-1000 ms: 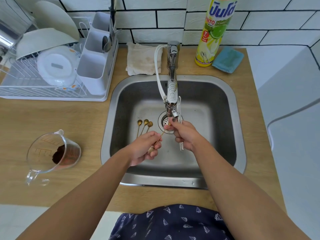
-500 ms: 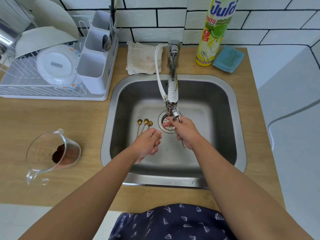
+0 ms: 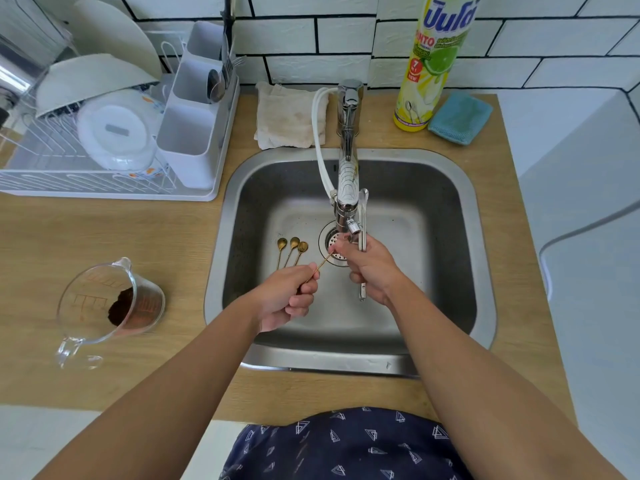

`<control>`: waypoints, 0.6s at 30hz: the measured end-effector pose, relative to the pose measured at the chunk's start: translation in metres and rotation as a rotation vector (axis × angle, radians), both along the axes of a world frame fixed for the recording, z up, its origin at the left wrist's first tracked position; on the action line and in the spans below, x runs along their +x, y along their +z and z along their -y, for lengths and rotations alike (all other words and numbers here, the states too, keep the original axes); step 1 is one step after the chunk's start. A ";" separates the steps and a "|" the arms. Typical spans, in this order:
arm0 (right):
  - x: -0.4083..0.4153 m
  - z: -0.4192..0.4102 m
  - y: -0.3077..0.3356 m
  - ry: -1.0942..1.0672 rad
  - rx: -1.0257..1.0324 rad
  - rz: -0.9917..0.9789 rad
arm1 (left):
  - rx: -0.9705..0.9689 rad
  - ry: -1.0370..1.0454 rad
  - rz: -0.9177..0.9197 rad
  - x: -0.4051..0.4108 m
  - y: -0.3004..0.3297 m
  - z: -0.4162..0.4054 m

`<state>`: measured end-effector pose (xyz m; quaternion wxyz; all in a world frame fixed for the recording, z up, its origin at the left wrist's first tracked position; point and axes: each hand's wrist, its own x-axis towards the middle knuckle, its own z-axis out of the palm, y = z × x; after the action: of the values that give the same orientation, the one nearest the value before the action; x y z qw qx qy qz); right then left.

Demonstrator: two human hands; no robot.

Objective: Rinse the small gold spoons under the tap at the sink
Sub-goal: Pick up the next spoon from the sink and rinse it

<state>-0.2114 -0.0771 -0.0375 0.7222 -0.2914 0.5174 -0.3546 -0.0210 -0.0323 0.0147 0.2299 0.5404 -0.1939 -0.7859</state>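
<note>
Spoon [image 3: 320, 265] is in your two hands, over the sink [image 3: 450, 188] and just below the tap [image 3: 348, 174] outlet. Your left hand [image 3: 285, 299] pinches its thin gold handle with curled fingers, and the handle slants up and to the right toward your right hand [image 3: 372, 268]. Your right hand closes its fingertips around the bowl end of the spoon (the bowl itself is hidden under the fingers), just over the drain [image 3: 334, 245]. I cannot tell if water is running.

Three more spoons [image 3: 292, 249] lie on the sink floor, side by side, left of the drain, with bowls pointing away from you; their handles reach toward your left hand. A long silver utensil [image 3: 362, 244] stands in the sink just beside your right hand, partly behind it; what kind it is, I cannot tell.

On the counter [image 3: 104, 230] at your left is a glass jug [image 3: 110, 306] with some brown powder inside. Behind it is a dish rack [image 3: 104, 188] with bowls and a cutlery holder. Behind the sink lie a cloth [image 3: 289, 116], a detergent bottle [image 3: 433, 60] and a blue sponge [image 3: 460, 117].
</note>
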 end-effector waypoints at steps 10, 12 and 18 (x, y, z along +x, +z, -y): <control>0.007 0.000 0.001 -0.022 -0.050 -0.263 | -0.268 -0.277 0.336 -0.014 0.002 -0.005; 0.009 -0.002 0.002 0.078 -0.059 -0.201 | -0.275 -0.267 0.343 -0.016 0.004 -0.001; 0.006 0.010 0.008 -0.123 0.051 -0.175 | -0.271 -0.201 0.308 -0.026 0.006 0.016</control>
<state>-0.2049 -0.0872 -0.0298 0.6583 -0.2705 0.6043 -0.3582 -0.0466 -0.0483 0.0208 0.1888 0.5961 -0.3833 -0.6798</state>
